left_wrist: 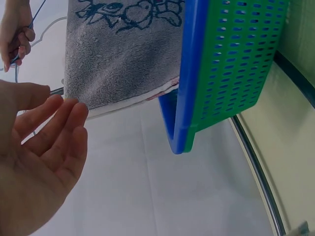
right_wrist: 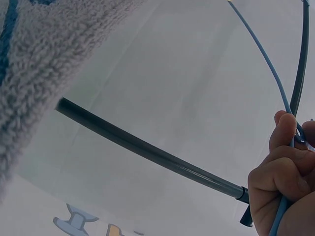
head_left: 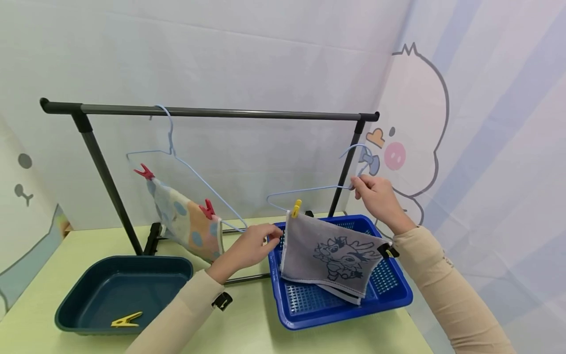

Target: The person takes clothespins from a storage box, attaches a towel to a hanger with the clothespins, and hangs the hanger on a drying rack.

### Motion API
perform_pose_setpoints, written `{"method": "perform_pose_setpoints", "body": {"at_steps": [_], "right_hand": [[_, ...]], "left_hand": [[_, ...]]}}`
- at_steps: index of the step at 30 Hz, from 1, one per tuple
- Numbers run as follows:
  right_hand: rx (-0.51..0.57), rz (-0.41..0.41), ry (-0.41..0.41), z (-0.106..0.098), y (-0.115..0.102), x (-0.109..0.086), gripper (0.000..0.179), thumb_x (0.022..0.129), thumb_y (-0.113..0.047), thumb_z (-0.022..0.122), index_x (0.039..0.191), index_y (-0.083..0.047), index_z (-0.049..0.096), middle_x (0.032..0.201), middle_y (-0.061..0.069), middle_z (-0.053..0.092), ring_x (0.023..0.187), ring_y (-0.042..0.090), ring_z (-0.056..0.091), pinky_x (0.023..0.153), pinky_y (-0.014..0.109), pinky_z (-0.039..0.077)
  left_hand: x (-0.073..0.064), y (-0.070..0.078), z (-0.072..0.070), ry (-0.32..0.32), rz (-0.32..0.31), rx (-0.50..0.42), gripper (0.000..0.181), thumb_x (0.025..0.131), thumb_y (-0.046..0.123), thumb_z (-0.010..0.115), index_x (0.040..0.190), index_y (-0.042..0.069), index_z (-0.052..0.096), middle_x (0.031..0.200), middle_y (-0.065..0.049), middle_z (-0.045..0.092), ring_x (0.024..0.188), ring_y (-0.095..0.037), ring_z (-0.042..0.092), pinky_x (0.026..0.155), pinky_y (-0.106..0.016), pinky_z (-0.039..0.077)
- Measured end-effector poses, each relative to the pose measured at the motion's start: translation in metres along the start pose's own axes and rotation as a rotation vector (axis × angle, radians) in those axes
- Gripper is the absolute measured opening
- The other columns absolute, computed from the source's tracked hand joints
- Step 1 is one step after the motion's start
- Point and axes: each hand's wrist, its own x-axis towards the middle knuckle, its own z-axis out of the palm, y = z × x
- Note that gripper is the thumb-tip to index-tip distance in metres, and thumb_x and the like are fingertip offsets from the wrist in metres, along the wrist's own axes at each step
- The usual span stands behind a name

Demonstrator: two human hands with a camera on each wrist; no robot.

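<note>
My right hand pinches the neck of a light blue wire hanger, its hook free in the air in front of the rack post. A grey towel with a dark blue cartoon drawing hangs from it, fixed at the left by a yellow clothespin. The towel's right corner is partly hidden by the black wrist camera. Its lower edge hangs over a blue basket. My left hand is held left of the towel, fingers loosely bent, with nothing in them.
On the black rack's bar hangs another blue hanger, tilted, bearing a colourful towel with red clothespins. A dark green basin at the left front contains a yellow clothespin. Everything stands on a light green table.
</note>
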Motion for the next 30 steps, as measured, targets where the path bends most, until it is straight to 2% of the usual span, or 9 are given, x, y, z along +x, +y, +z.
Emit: {"method": "perform_pose_setpoints", "body": {"at_steps": [3,10,16,24,30], "right_hand": [[0.002,-0.002,0.018,0.000,0.000,0.000,0.046,0.100,-0.041,0.043,0.072,-0.007,0.058,0.061,0.007,0.048,0.048,0.020,0.036,0.045,0.031,0.031],[-0.002,-0.011,0.052,-0.002,-0.001,0.002,0.048,0.100,-0.041,0.044,0.071,-0.006,0.058,0.064,0.006,0.054,0.053,0.019,0.037,0.052,0.033,0.032],[0.011,-0.011,0.070,-0.003,0.001,0.004,0.049,0.100,-0.041,0.043,0.070,-0.005,0.058,0.064,0.007,0.055,0.053,0.020,0.037,0.052,0.033,0.032],[-0.003,-0.034,0.078,-0.004,0.000,0.007,0.048,0.100,-0.040,0.044,0.069,-0.005,0.058,0.063,0.007,0.055,0.051,0.019,0.036,0.050,0.032,0.031],[-0.013,-0.068,0.098,-0.005,-0.002,0.012,0.047,0.100,-0.037,0.045,0.068,-0.006,0.059,0.064,0.007,0.057,0.053,0.019,0.036,0.048,0.030,0.029]], "left_hand": [[-0.008,-0.002,-0.002,-0.030,-0.002,0.020,0.016,0.096,0.014,0.056,0.108,0.013,0.066,0.101,0.003,0.064,0.092,-0.009,0.059,0.078,-0.031,0.050],[-0.026,-0.009,-0.007,-0.087,0.075,0.098,0.010,0.095,0.013,0.058,0.096,0.014,0.068,0.092,0.003,0.066,0.086,-0.007,0.060,0.078,-0.029,0.050],[-0.043,-0.014,-0.014,-0.153,0.095,0.154,0.011,0.094,0.012,0.059,0.090,0.018,0.067,0.086,0.010,0.063,0.082,-0.004,0.058,0.076,-0.028,0.050],[-0.063,-0.026,-0.028,-0.223,0.078,0.193,0.007,0.091,0.013,0.062,0.087,0.018,0.066,0.083,0.013,0.061,0.075,0.000,0.054,0.069,-0.024,0.049],[-0.077,-0.033,-0.047,-0.277,0.049,0.151,0.009,0.092,0.014,0.062,0.086,0.020,0.065,0.081,0.014,0.060,0.068,0.001,0.052,0.063,-0.023,0.048]]}}
